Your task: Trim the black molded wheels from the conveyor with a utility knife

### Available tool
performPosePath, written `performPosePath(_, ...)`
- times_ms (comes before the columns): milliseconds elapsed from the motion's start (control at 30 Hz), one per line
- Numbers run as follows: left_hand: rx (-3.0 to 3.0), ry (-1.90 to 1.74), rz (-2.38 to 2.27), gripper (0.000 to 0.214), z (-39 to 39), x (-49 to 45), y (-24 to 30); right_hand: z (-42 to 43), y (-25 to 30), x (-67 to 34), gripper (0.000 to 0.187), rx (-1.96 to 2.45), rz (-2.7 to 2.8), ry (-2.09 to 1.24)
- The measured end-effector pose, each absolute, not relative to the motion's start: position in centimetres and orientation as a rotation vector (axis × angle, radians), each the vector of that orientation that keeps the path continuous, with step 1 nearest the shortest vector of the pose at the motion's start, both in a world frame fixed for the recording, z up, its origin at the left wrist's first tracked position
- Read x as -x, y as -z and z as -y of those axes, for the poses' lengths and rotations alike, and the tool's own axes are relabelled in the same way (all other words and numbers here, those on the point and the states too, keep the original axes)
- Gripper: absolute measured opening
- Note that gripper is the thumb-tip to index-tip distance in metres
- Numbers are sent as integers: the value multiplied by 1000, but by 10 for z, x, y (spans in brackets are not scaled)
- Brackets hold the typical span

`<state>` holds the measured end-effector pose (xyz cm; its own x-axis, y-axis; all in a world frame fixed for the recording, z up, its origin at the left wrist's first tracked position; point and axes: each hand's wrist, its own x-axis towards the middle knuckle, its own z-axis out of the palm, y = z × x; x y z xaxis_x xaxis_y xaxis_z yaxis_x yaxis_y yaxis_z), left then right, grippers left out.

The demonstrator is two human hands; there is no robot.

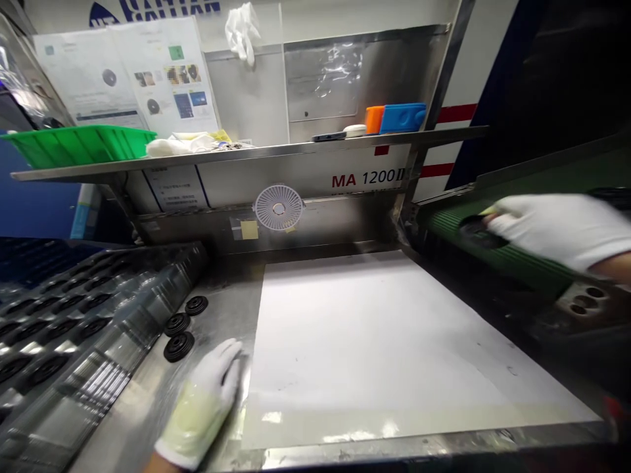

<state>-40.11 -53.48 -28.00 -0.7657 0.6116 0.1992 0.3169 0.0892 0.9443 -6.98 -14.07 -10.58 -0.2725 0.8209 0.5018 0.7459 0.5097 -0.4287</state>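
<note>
My left hand (210, 401), in a white glove, lies flat with fingers stretched out on the steel worktop at the left edge of a white sheet (384, 341). It holds nothing. Three black round ribbed parts (180, 325) lie in a row just beyond its fingertips. My right hand (552, 226), also gloved, reaches out over a green ribbed conveyor belt (493, 253) at the right. Its fingertips touch a black round part (476, 230) on the belt; motion blur hides the grip.
Clear trays (64, 355) filled with several black parts stand at the left. A shelf above carries a green bin (73, 141), cloths, a phone and blue and orange boxes (397, 118). A small white fan (279, 207) hangs below it. Paper sheets cover the back wall.
</note>
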Motion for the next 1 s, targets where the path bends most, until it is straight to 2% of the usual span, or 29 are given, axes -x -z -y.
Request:
performPosePath(67,-1194,-1543,-2284,39,551,443,299,186,124,83,15,1196,2221,-232)
performPosePath(100,-1362,-1387,-2373,42,557,463,306,208,136,91,15,1076,2308,-427)
performPosePath(200,-1709,-1126,-2545,44,558,499,308,271,173,120,17,938,2386,-651)
performPosePath(300,-1634,-1381,-2534,40,537,470,286,318,206,148,19,825,2350,-859)
performPosePath(400,-918,-1805,-2045,39,503,385,260,352,231,174,17,808,2299,-916)
performPosePath(500,-210,-1768,-1026,31,469,302,249,375,245,190,17,882,2319,-801)
performPosePath(600,18,-1736,-735,28,449,267,252,388,246,187,11,918,2305,-720)
performPosePath(700,230,-1804,-570,21,445,272,260,392,241,170,26,844,2233,-759)
performPosePath(1000,61,-1962,-698,15,454,282,255,392,262,156,18,735,2506,-789)
